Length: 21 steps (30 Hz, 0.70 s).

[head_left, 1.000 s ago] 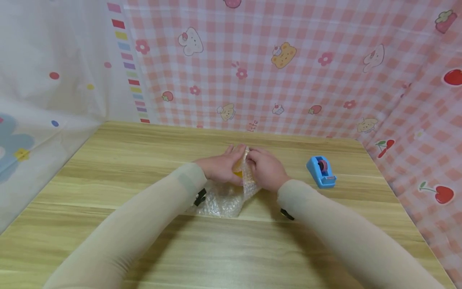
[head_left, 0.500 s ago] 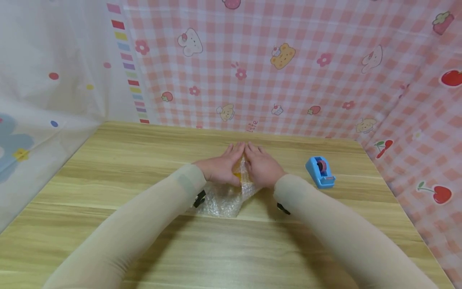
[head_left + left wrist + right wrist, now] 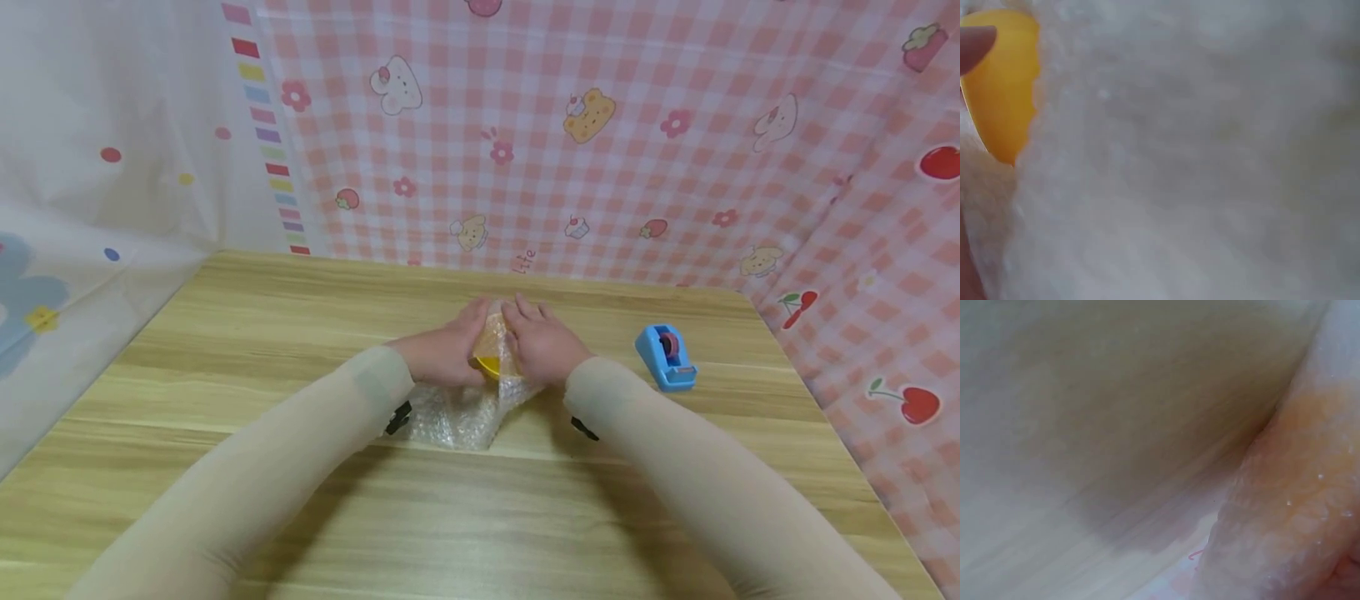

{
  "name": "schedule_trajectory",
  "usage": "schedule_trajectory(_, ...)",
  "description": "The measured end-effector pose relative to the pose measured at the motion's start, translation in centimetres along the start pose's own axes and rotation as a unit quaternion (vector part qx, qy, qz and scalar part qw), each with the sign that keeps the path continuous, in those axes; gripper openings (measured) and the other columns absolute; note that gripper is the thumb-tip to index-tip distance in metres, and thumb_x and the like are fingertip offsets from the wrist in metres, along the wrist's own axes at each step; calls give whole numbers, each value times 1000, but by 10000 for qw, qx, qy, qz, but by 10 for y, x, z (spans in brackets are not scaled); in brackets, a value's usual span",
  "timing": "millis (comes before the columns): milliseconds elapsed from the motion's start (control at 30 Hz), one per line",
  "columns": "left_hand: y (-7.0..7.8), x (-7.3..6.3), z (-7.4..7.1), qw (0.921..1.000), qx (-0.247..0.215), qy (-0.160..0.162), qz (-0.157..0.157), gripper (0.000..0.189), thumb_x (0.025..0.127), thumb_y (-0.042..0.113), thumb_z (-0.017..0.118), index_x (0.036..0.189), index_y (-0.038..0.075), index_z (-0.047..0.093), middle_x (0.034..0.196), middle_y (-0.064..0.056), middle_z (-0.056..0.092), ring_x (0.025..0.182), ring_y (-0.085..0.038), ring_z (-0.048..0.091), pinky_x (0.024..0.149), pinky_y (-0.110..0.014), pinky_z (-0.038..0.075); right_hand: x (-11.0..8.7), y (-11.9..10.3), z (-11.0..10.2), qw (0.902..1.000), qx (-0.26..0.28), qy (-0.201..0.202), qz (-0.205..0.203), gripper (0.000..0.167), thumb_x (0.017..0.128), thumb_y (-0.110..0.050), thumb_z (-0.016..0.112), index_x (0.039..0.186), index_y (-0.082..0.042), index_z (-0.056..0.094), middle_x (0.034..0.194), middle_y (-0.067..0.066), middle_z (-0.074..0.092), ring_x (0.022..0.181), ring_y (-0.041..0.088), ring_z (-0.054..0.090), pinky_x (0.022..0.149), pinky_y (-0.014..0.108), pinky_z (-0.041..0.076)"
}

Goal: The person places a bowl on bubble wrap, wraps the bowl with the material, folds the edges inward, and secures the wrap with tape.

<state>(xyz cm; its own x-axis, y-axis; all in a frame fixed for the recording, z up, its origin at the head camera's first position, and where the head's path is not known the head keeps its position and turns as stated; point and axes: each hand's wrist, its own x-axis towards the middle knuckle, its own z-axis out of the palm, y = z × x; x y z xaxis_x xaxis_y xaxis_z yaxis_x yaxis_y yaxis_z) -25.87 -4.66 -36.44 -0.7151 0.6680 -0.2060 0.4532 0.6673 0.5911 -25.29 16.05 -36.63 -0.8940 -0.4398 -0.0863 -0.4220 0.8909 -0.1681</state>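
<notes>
A rounded yellow object (image 3: 489,367), like a small bowl or cup, lies partly covered by clear bubble wrap (image 3: 456,421) on the table. My left hand (image 3: 444,346) holds its left side. In the left wrist view a fingertip (image 3: 975,47) rests on the bare yellow surface (image 3: 1007,100), and the wrap fills most of the rest. My right hand (image 3: 551,346) presses the wrap against the right side, its fingers pointing forward and fairly straight. Orange-yellow shows through the wrap (image 3: 1297,487) in the right wrist view.
A blue tape dispenser (image 3: 667,358) with a pink-red roll stands to the right of my hands on the wooden table (image 3: 480,525). A pink checked cloth (image 3: 495,167) hangs behind the table and along its right side; a white dotted cloth (image 3: 150,100) hangs at left.
My right hand has gone from pinching the wrap's edge to lying against it with straighter fingers. My left hand has shifted slightly left, baring more of the yellow object.
</notes>
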Motion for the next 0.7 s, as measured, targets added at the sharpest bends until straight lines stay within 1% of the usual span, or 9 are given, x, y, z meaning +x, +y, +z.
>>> schedule_trajectory(200,-12,-10,-2,9995,277,-129,-118,121,87,15,74,166,3,-16,176,-18,-14,165,-29,-9,133,-43,1,1,-3,-1,10000,-12,38,15,59,115,-28,34,165,2,24,173,20,23,164,32,16,135,50,7)
schedule_trajectory(333,-16,-17,-2,9974,503,-338,-380,112,92,14,70,167,2,-12,176,-19,-11,165,-31,-6,133,-46,2,2,-4,-1,10000,18,84,2,60,115,-27,35,163,6,27,172,23,26,164,33,17,135,49,7)
schedule_trajectory(433,-15,-22,-3,9949,631,-472,-631,107,94,12,68,167,2,-10,176,-18,-9,165,-32,-4,133,-46,2,2,-5,-1,9998,128,102,64,59,115,-28,36,162,7,28,171,24,28,164,33,18,135,48,7)
schedule_trajectory(567,-13,-26,-3,9909,868,-557,-868,102,94,10,65,169,4,-4,177,-15,-3,165,-32,2,134,-46,6,4,-6,0,9995,255,118,157,59,115,-30,35,161,7,31,170,24,30,163,34,19,135,48,8)
schedule_trajectory(700,-11,-28,-2,9867,1148,-592,-983,96,95,10,64,169,6,3,178,-14,3,165,-34,7,134,-47,9,5,-6,1,9995,211,141,206,58,115,-32,33,159,7,33,170,24,31,162,36,24,135,47,9)
